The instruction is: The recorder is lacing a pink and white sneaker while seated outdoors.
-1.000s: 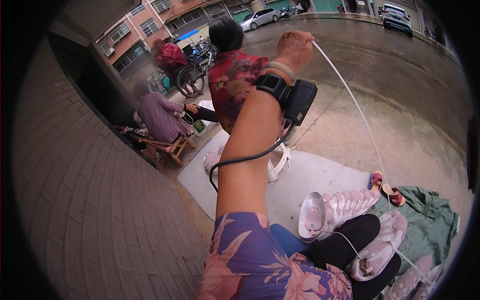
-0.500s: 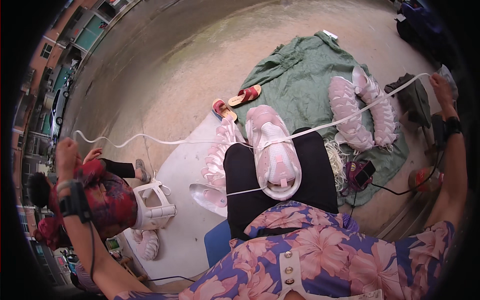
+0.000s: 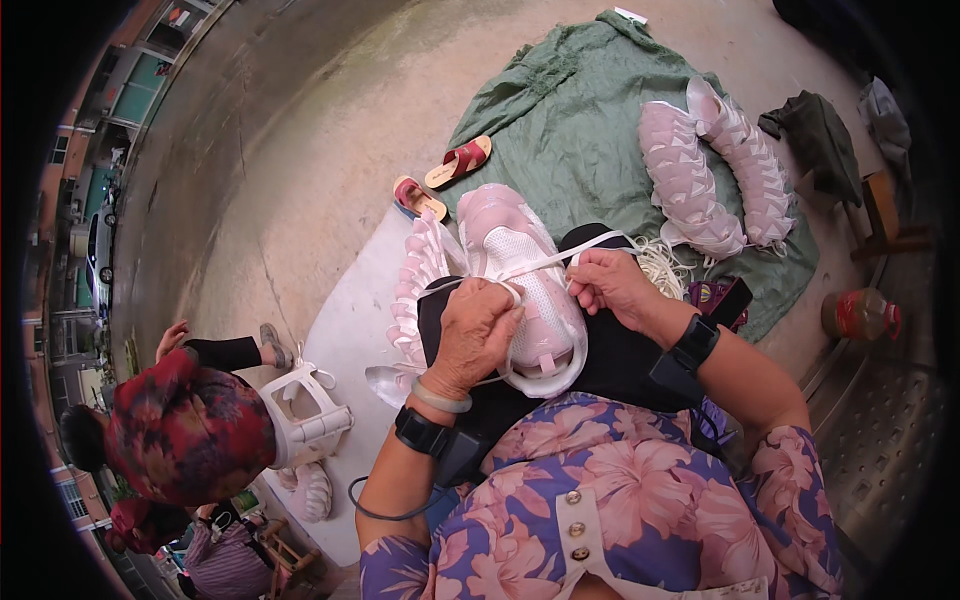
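Note:
A pink and white sneaker (image 3: 548, 320) lies on my black-trousered lap, its heel toward me. A white shoelace (image 3: 548, 262) runs across the top of it. On the left side of the shoe, my left hand (image 3: 472, 335) is closed in a pinch on the lace. My right hand (image 3: 612, 288) pinches the same lace at the shoe's right edge, with fingertips bent together. Part of the lace is hidden behind my fingers. A bundle of loose white laces (image 3: 660, 268) lies just beyond my right hand.
A green cloth (image 3: 570, 110) covers the ground ahead, bearing two rows of nested pink shoes (image 3: 685, 180). Red sandals (image 3: 460, 162) lie at its left edge. Another shoe row (image 3: 425, 260) lies left of my lap. A co-worker (image 3: 190, 420) sits left by a white stool (image 3: 310, 415). A bottle (image 3: 858, 315) stands right.
Both hands have come inward from far out at the sides to close over the shoe. The lace, earlier stretched wide across the view, is now gathered between them.

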{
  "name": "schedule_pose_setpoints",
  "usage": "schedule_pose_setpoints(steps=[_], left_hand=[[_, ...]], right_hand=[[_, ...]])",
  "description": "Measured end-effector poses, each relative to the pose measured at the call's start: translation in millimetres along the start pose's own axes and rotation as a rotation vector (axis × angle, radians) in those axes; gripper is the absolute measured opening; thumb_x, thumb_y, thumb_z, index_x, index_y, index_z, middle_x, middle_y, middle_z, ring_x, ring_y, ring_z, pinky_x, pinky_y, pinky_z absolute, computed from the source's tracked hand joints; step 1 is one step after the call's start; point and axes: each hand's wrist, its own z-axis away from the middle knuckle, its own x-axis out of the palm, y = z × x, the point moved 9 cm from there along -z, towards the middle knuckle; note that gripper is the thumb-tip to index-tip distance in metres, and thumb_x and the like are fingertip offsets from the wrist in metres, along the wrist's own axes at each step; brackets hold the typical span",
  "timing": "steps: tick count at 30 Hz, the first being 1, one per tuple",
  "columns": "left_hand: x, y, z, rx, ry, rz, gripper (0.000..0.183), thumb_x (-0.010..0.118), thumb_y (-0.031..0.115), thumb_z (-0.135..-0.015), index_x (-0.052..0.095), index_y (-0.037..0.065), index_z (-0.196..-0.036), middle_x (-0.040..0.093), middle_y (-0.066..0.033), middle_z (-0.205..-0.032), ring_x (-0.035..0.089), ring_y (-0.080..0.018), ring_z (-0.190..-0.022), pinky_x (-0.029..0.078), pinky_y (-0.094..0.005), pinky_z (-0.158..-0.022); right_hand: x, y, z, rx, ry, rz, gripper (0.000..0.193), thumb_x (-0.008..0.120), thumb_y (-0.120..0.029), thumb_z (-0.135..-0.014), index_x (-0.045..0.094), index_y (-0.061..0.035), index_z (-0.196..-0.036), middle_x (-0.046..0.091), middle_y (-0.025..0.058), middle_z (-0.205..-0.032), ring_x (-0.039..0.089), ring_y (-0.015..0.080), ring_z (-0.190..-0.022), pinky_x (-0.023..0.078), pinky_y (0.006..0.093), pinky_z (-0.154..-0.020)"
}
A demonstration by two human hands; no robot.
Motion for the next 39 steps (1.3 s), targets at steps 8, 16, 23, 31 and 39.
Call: schedule_pose_setpoints(steps=[8,16,23,31,39], left_hand=[[20,12,-15,0.172,0.007,-0.26,0.024,0.06,0.009,-0.07,0.06,0.007,-0.094,0.055,-0.0072,-0.077,0.051,-0.0264,-0.077,0.038,-0.0367,-0.071],[18,8,-15,0.044,0.006,-0.165,0.022,0.06,0.003,-0.071,0.061,0.003,-0.092,0.062,-0.0092,-0.091,0.051,-0.0273,-0.084,0.04,-0.0361,-0.079],[19,8,-13,0.072,0.018,-0.171,0.016,0.061,0.004,-0.07,0.059,0.003,-0.086,0.062,-0.0086,-0.095,0.051,-0.0273,-0.084,0.04,-0.0363,-0.079],[7,5,-6,0.092,0.121,-0.054,0.007,0.062,0.003,-0.075,0.058,0.002,-0.081,0.062,-0.0072,-0.093,0.052,-0.0231,-0.08,0.042,-0.0334,-0.073],[5,-84,47,-0.659,0.53,1.032,0.012,0.062,0.014,-0.085,0.06,0.003,-0.089,0.061,-0.0033,-0.072,0.054,-0.0074,-0.056,0.041,-0.0185,-0.049]], right_hand=[[25,-25,-15,-0.256,-0.04,0.108,0.012,0.057,-0.016,-0.087,0.058,-0.0045,-0.084,0.058,-0.0006,-0.071,0.052,0.0035,-0.057,0.041,0.0161,-0.049],[19,-27,-15,-0.332,0.087,0.064,0.013,0.059,-0.012,-0.084,0.058,-0.0019,-0.076,0.053,-0.0015,-0.062,0.047,0.0037,-0.054,0.039,0.019,-0.049],[19,-29,-19,-0.414,0.09,0.147,0.014,0.06,-0.011,-0.083,0.057,-0.0009,-0.074,0.053,-0.0005,-0.063,0.046,0.0047,-0.055,0.039,0.0214,-0.051],[33,-49,-1,-0.722,0.204,0.593,0.011,0.063,-0.009,-0.075,0.056,0.0003,-0.076,0.053,0.0096,-0.069,0.052,0.0207,-0.06,0.042,0.0297,-0.057],[32,-47,4,-0.711,0.251,0.66,0.012,0.062,-0.012,-0.077,0.058,-0.0009,-0.08,0.053,0.0097,-0.07,0.054,0.0218,-0.06,0.043,0.0308,-0.057]])
